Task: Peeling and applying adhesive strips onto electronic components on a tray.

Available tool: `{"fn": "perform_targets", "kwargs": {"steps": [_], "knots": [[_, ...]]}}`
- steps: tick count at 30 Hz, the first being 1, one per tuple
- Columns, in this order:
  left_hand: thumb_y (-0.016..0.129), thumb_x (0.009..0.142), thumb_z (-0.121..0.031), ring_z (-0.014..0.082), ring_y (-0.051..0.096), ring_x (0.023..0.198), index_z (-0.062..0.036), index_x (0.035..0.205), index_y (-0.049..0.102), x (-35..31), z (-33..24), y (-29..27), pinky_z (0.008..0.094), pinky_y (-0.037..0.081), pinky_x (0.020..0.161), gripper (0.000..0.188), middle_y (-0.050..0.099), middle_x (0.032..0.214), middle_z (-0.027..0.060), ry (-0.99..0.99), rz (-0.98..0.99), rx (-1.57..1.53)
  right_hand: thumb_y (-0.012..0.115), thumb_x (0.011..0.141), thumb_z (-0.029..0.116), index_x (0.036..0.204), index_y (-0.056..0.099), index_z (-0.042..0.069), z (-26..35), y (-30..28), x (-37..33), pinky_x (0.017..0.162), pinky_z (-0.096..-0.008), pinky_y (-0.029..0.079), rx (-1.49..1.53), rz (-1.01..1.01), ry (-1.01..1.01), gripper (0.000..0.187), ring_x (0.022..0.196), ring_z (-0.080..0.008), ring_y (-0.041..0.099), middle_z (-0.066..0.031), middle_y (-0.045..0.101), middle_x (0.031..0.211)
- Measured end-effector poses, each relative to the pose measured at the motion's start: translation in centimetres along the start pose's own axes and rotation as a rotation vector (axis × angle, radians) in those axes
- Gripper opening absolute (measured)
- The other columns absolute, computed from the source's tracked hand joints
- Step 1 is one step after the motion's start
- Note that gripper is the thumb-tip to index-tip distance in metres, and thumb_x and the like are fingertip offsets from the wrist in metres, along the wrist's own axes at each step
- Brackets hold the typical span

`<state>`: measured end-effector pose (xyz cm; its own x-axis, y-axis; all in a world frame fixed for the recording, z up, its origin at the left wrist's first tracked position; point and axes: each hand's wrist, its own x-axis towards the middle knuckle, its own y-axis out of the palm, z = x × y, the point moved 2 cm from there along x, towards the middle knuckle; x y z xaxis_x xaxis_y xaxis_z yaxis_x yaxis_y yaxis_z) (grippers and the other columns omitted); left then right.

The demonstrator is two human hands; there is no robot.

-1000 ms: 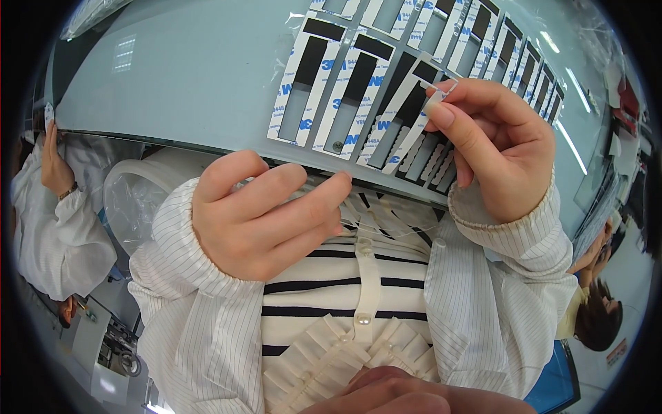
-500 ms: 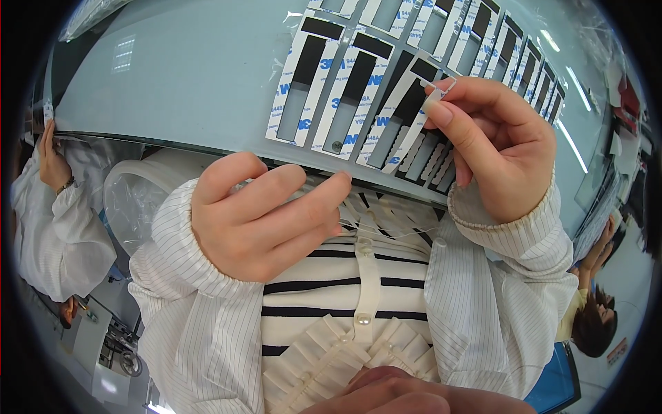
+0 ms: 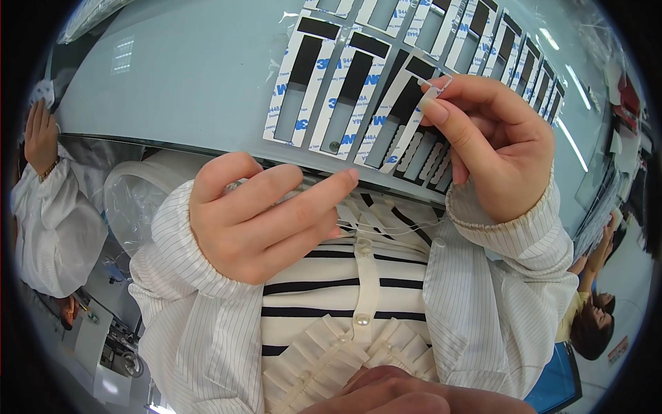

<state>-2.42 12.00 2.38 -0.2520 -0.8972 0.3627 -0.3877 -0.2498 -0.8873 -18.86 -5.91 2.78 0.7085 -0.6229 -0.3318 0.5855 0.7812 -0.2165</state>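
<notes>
My right hand [image 3: 493, 141] pinches the upper right side of a tape frame [image 3: 392, 141], a narrow rectangle of white backing with blue print. A black block fills the frame's upper part, and a thin white sliver [image 3: 447, 84] shows at the fingertips. Beneath and beside it lie black strips with wavy pale edges [image 3: 410, 155]. My left hand [image 3: 258, 217] hovers at the near table edge, index finger stretched out and the others curled. Something clear glints behind its fingers, and thin clear strands [image 3: 407, 231] trail beside it; its thumb is hidden.
More tape frames [image 3: 289, 86] lie in rows on the pale glossy table [image 3: 172, 76]. Below its left edge stands a white tub lined with clear plastic [image 3: 131, 196]. Another person's hand [image 3: 41, 134] rests at the table's left corner; other people are at the far right.
My left index finger has stretched slightly to the right. The tape frames have shifted a little left in view. The other person's hand at the left has moved up and left.
</notes>
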Motion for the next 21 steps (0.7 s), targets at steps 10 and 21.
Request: {"fn": "perform_targets", "kwargs": {"steps": [10,21], "knots": [[0.07,0.088,-0.031,0.0143,0.05,0.079,-0.014,0.071,0.06,3.0,-0.2,0.7,0.0289,0.035,0.071,0.026,0.073,0.114,-0.0035,-0.015,0.026,0.074,0.067,0.095,0.002,0.112,0.066,-0.004,0.9,-2.7,0.9,0.045,-0.0146,0.037,-0.055,0.009,-0.013,0.018,0.054,-0.0011,0.054,-0.0125,0.073,0.099],[0.072,0.085,-0.029,0.0137,0.05,0.081,-0.0148,0.071,0.06,-0.2,1.6,1.1,0.0279,0.036,0.072,0.023,0.073,0.116,-0.0044,0.003,0.032,0.097,0.066,0.095,0.001,0.112,0.066,-0.004,-0.3,1.1,1.7,0.045,-0.0143,0.037,-0.076,-0.028,-0.033,0.018,0.054,-0.0006,0.052,-0.0109,0.073,0.099]]}}
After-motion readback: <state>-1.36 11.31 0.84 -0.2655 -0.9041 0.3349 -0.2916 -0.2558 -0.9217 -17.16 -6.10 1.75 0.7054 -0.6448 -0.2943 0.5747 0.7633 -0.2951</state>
